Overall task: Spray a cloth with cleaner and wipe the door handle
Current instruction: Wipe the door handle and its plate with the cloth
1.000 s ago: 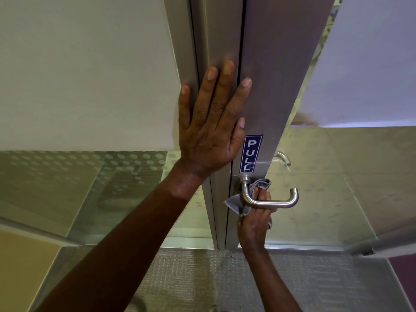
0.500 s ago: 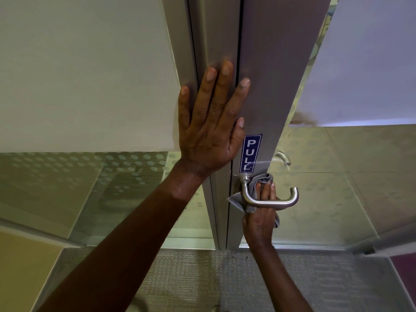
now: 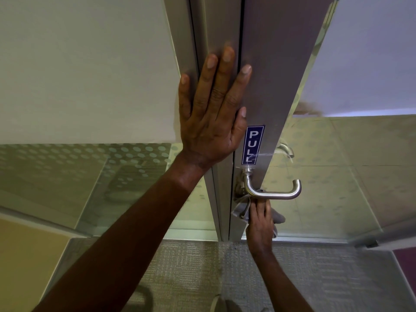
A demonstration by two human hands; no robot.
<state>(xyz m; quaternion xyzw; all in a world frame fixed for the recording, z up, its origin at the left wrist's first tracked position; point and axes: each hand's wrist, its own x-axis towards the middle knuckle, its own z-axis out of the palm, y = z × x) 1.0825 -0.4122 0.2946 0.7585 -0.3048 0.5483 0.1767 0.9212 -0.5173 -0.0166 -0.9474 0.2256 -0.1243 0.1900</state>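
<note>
Right hand (image 3: 261, 224): closed around grey cloth (image 3: 242, 209), just under the lever, pressing cloth up near its bend.
Cloth: bunched, spilling out both sides of the fingers, against the door's edge.
Door handle (image 3: 272, 192): steel lever, directly above right hand, below blue PULL sticker (image 3: 252, 145).
Left hand (image 3: 213, 113): open flat, fingers spread, empty, palm on metal door frame (image 3: 225, 30) above the handle.

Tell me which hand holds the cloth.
The right hand, below the door handle, grips the grey cloth; the left hand lies flat, empty.
</note>
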